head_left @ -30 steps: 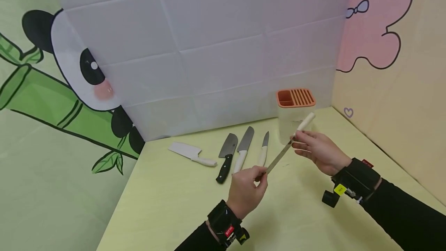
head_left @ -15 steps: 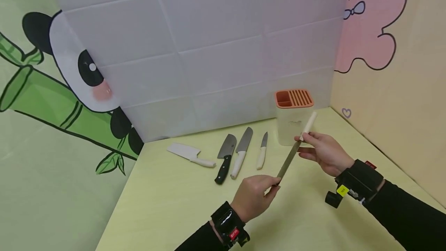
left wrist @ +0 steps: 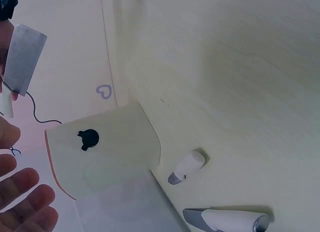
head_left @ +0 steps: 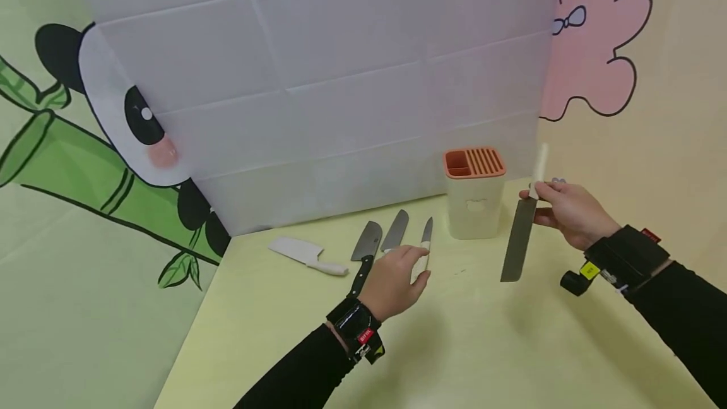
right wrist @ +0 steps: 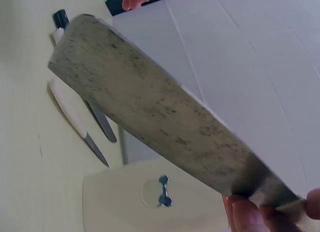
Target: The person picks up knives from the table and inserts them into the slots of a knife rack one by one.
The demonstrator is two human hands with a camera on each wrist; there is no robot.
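Note:
My right hand (head_left: 576,214) pinches a knife (head_left: 519,242) where its white handle meets the blade. The handle points up, and the wide rectangular blade hangs down, held above the table. Seen in the right wrist view, that blade (right wrist: 150,107) is speckled and crosses most of the frame. My left hand (head_left: 393,283) is in the air over the lying knives, with nothing between its fingers. It hides part of a white-handled knife (head_left: 396,230) and part of a black-handled knife (head_left: 368,242). Close to its fingertips lies a small paring knife (head_left: 427,230).
At the back stands a cream knife block (head_left: 476,210) with an orange slotted top (head_left: 474,163), left of the held knife. A white cleaver (head_left: 298,248) lies at the left on the pale yellow table (head_left: 272,339). Printed cloth walls (head_left: 341,112) bound the table.
My left hand has let go of the blade tip and moved left, over the lying knives. My right hand has carried the knife right and up, and its blade now faces me broadside.

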